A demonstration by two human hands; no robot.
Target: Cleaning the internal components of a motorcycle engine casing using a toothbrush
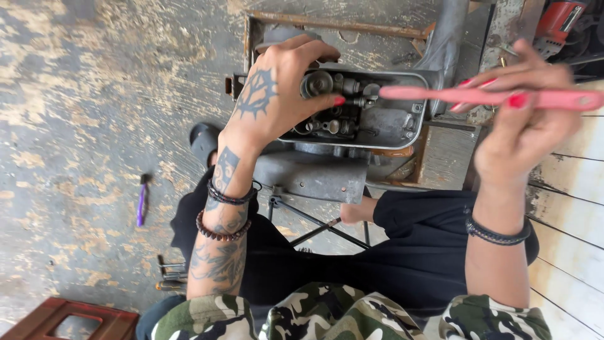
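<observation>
Left hand is draped over the grey machine housing, fingers curled round its top-left edge, thumb tip pressing w/ a red nail right beside the round metal wheel inside the open cavity. Firm grip on the housing, palm covering its left end. Right hand sits well to the right of the housing, pinching a pink-handled tool between thumb & fingers; tool lies near level, its tip reaching the right side of the cavity, just by the small gears & screws. So the housing is between both hands, left one on it, right one apart from it and linked only by the tool. Below the housing: a grey block & thin black rods, then the person's dark-trousered lap. Left of the housing, on the worn floor, a small purple tool. Lower left, a reddish-brown stool. Above right of the housing, a red power tool, partly cut off.
</observation>
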